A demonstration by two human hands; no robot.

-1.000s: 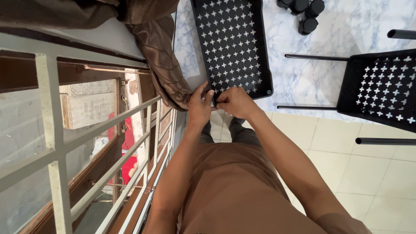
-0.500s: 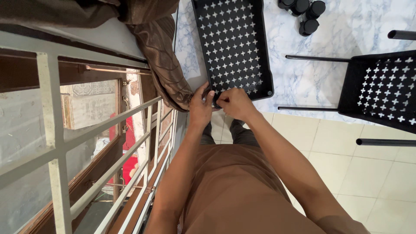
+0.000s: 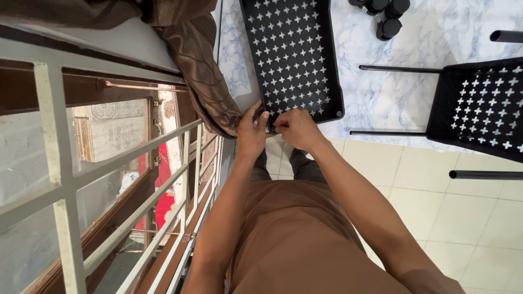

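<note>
Black perforated tray [image 3: 291,60] lies flat on the marble-patterned surface [image 3: 397,71], its near edge pinched by both hands: left hand [image 3: 251,133] and right hand [image 3: 294,128] each closed on the rim. It looks stiff, light plastic, best held by its raised edges. Farther off stand dark caps [image 3: 384,13]; a second tray [image 3: 479,109] sits right.

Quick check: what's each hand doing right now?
Left hand: fingers closed on the near corner of the black perforated tray.
Right hand: closed, pinching the same tray edge.
</note>
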